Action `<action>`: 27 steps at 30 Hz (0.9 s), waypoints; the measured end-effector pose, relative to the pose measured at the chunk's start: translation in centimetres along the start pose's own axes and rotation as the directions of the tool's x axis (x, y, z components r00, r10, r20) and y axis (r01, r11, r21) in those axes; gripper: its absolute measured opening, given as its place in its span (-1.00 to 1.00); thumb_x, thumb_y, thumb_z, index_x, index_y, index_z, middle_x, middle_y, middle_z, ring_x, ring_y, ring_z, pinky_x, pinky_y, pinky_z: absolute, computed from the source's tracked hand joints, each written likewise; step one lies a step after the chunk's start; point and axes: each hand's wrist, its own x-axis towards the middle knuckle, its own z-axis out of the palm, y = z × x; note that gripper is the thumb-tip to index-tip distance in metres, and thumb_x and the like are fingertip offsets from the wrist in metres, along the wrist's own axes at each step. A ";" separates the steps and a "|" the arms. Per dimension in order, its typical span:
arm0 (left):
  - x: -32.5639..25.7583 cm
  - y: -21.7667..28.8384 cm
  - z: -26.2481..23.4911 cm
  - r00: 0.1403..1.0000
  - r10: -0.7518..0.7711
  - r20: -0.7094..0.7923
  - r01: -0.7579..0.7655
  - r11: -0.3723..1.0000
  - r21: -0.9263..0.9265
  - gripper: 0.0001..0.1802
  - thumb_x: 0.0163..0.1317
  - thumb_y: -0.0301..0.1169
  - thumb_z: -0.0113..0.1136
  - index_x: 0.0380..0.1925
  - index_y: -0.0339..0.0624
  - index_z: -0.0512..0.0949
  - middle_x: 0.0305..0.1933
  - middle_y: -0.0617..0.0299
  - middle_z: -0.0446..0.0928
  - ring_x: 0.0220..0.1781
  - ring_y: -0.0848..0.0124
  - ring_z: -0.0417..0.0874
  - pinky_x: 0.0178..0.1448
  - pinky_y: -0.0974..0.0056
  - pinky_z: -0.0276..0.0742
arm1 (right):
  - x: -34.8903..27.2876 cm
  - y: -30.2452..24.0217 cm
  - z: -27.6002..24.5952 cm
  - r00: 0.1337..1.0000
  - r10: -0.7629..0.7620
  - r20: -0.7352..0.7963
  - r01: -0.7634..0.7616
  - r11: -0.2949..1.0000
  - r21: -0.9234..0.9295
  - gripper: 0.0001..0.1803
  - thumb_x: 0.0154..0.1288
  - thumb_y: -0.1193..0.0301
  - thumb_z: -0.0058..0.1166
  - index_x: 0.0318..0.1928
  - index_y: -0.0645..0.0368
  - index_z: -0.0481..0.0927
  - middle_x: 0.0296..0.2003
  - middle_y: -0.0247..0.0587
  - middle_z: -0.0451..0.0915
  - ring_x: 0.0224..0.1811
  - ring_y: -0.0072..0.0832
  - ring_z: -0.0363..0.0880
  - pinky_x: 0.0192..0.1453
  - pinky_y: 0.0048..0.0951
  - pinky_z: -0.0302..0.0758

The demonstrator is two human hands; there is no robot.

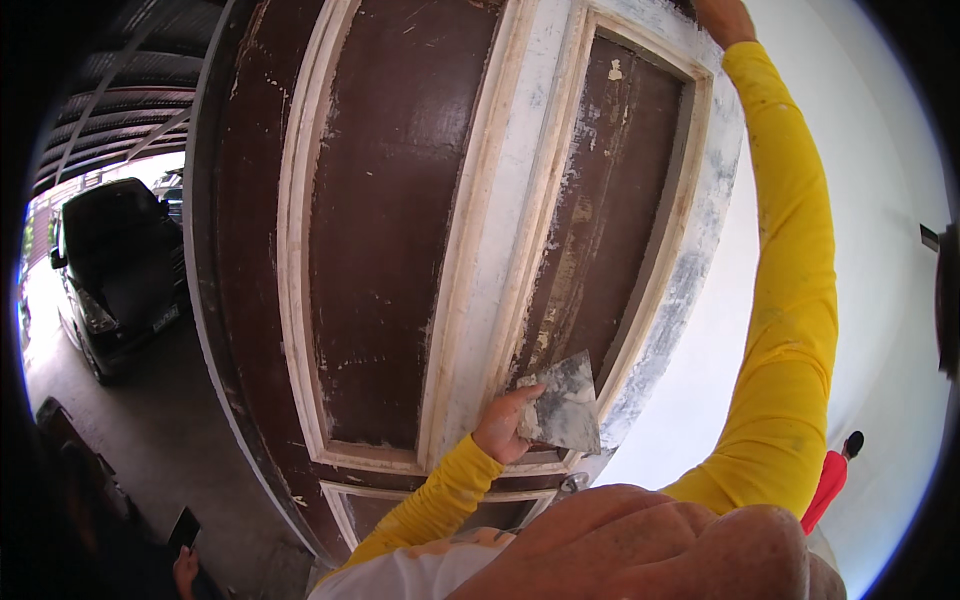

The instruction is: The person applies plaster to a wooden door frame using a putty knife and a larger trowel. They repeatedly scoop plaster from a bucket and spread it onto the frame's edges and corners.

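Note:
My left hand (505,428) grips a flat, squarish metal putty plate (568,405) by its left edge, with thumb on its face. Grey and whitish putty smears the plate, which is in front of the lower part of the door's right panel. My right hand (728,20) is raised high at the door's upper right, its fingers cut off by the picture's upper edge. Whether it holds anything is hidden. The wooden door (395,230) has dark brown panels with scratches and scraped patches. Pale bare mouldings frame them, and whitish filler covers the strips between and the right edge.
A round metal knob (573,483) sits low on the door. White wall (870,200) runs along the right, with a person in red (828,490) farther off. At left, a dark car (125,265) stands under a metal roof; a person's hand (186,570) holds a phone (184,528).

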 end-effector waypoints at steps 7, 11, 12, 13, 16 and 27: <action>0.6 -0.8 -0.7 0.999 -0.021 0.026 0.021 1.000 0.015 -0.62 0.47 -0.20 0.06 0.14 -0.18 0.55 0.10 0.18 0.65 0.13 0.21 0.68 0.28 -0.02 0.57 | 2.1 -5.2 -7.0 0.943 -0.267 -0.199 0.298 0.943 0.145 -0.56 0.24 0.10 0.27 0.12 -0.16 0.65 0.07 -0.24 0.68 0.03 -0.15 0.67 0.07 -0.15 0.62; 2.0 -1.0 -1.8 0.998 0.010 0.062 -0.010 1.000 -0.006 -0.60 0.47 -0.20 0.04 0.17 -0.18 0.53 0.12 0.17 0.64 0.14 0.22 0.67 0.28 0.01 0.57 | 4.0 -4.9 -5.3 0.899 -0.415 -0.136 0.427 0.901 0.075 -0.63 0.20 0.19 0.27 0.02 -0.07 0.70 0.01 -0.22 0.70 0.05 -0.17 0.65 0.11 -0.14 0.59; 2.1 -1.0 -1.8 0.997 0.013 0.073 -0.013 1.000 -0.004 -0.60 0.48 -0.21 0.03 0.17 -0.18 0.53 0.12 0.17 0.64 0.14 0.22 0.67 0.29 0.03 0.56 | 3.5 -4.5 -5.6 0.911 -0.400 -0.101 0.408 0.910 0.079 -0.66 0.20 0.23 0.25 0.00 -0.06 0.71 0.00 -0.22 0.70 0.06 -0.17 0.65 0.12 -0.14 0.59; 2.0 -0.8 -1.6 0.996 0.017 0.084 -0.016 1.000 -0.002 -0.60 0.48 -0.21 0.03 0.17 -0.19 0.53 0.12 0.17 0.64 0.14 0.23 0.67 0.30 0.05 0.56 | 3.0 -4.1 -5.7 0.921 -0.383 -0.067 0.388 0.918 0.083 -0.69 0.21 0.27 0.23 -0.03 -0.05 0.72 0.00 -0.21 0.70 0.07 -0.18 0.64 0.13 -0.14 0.59; 2.1 -0.9 -1.6 0.995 0.024 0.101 -0.022 1.000 -0.018 -0.60 0.48 -0.22 0.03 0.18 -0.20 0.52 0.13 0.17 0.64 0.14 0.25 0.67 0.30 0.09 0.56 | 2.2 1.9 -1.0 0.887 -0.437 -0.150 0.437 0.899 -0.031 -0.70 0.24 0.43 0.10 -0.04 -0.05 0.74 -0.03 -0.19 0.71 0.04 -0.14 0.65 0.13 -0.12 0.59; 2.3 -1.0 -2.2 0.987 0.058 0.147 -0.048 0.997 -0.066 -0.63 0.51 -0.28 -0.02 0.15 -0.23 0.56 0.12 0.15 0.65 0.15 0.27 0.67 0.34 0.13 0.54 | 0.0 0.8 -0.1 0.953 -0.162 -0.256 0.211 0.961 0.177 -0.51 0.27 0.54 -0.07 0.15 -0.17 0.65 0.02 -0.16 0.70 -0.02 -0.11 0.69 0.03 -0.14 0.63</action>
